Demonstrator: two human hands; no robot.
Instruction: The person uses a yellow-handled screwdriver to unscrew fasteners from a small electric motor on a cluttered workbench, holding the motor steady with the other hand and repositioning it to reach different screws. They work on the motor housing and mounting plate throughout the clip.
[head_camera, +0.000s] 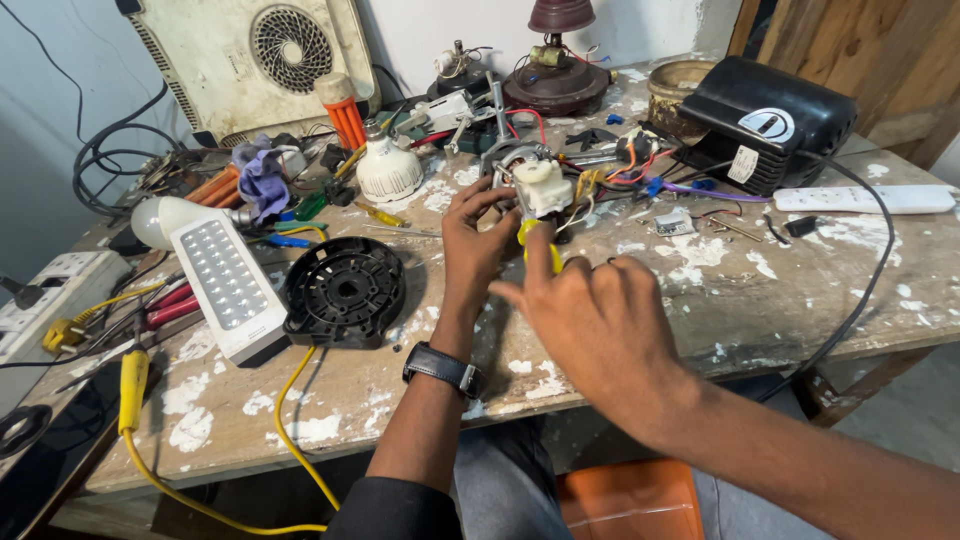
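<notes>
A worn wooden bench (760, 310), flecked with white paint, is standing against a pale wall and carrying a clutter of repair parts. Near its middle a small electric motor (530, 175) with a white plastic housing and coloured wires is sitting upright, and the person is working on it with both hands. The left hand (472, 235), with a black watch (443, 368) on its wrist, is curling its fingers around the motor's left side, gripping it. The right hand (590, 310) is closing its thumb and fingers on a yellow-handled screwdriver (535, 243) that is pointing up into the motor's underside. Just left of the hands a round black plastic cover (345, 290) is lying flat, with a white LED lamp panel (228, 282) beside it. A yellow cable (290, 420) is trailing off the front edge. Farther back a white bulb (388, 165) is resting, and a black box-shaped appliance (770, 120) is sitting at the right rear.
</notes>
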